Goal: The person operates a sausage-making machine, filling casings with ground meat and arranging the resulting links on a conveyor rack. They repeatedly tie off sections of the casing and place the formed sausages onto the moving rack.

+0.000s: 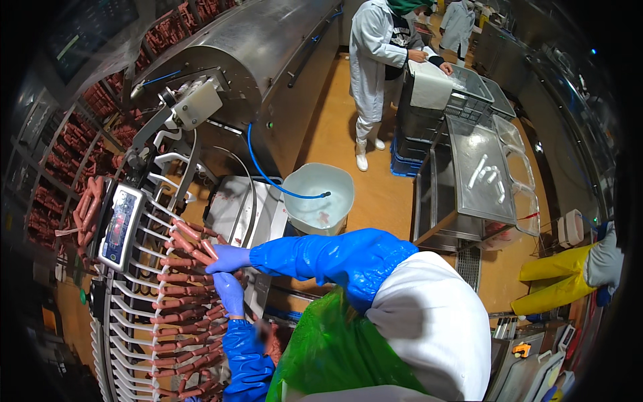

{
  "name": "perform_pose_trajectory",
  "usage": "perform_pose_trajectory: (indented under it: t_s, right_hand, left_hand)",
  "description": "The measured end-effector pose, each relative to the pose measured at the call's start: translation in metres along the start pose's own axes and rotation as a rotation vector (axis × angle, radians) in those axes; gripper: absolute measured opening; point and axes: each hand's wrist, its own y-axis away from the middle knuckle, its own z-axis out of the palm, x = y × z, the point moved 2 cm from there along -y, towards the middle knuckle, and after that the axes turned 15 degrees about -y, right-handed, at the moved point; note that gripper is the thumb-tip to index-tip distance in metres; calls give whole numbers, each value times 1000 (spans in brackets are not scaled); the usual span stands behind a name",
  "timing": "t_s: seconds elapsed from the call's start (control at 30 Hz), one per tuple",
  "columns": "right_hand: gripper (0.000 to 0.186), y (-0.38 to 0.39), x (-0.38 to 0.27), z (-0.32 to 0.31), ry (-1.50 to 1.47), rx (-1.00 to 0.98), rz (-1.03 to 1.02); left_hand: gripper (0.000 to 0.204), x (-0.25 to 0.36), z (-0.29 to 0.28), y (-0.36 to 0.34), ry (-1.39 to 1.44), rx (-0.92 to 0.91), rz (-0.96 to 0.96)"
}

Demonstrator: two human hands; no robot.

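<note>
My right hand [229,258], in a purple glove, is closed on the end of several linked sausages [191,244] at the upper part of a hanging row. Just below it, my left hand [230,293], also gloved in purple, touches or nearly touches the sausage links; its fingers are partly hidden, and I cannot tell whether it holds one. Both forearms wear blue sleeves. Strings of pink sausages [177,303] hang in loops from the white hooks [127,308] of a conveyor. A small display panel [121,226] in a steel housing sits left of the hooks.
A steel machine [221,60] stands beyond the conveyor. A whitish tub [319,184] with a blue hose [268,179] stands on the floor. Racks of sausages [74,141] line the left. A person in a white coat [372,60] stands by stacked crates [469,100] and a steel table [482,167].
</note>
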Motion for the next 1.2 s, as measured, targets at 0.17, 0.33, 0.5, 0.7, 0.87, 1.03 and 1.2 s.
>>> perform_pose_trajectory:
  t_s: [0.17,0.33,0.5,0.7,0.87,1.03,1.2]
  right_hand:
    - [57,5,-5,26,115,297,3]
    - [55,-3,17,40,316,454,-19]
    - [54,-1,4,11,372,450,29]
    - [66,-5,27,-66,123,374,-100]
    - [66,25,17,-9,-182,6,346]
    - [27,36,41,-8,-522,-162,191]
    - [34,42,78,-76,-470,243,152]
  left_hand:
    - [32,13,-23,2,1052,-558,-780]
    - [27,14,-51,38,1331,-662,-812]
    - [28,-7,-88,94,1229,-808,-807]
    - [25,-167,-99,173,-17,-368,-380]
    - [34,-43,-72,94,357,-279,-268]
    - [39,34,-32,5,303,-665,-1]
    - [34,124,-44,-35,383,-388,361]
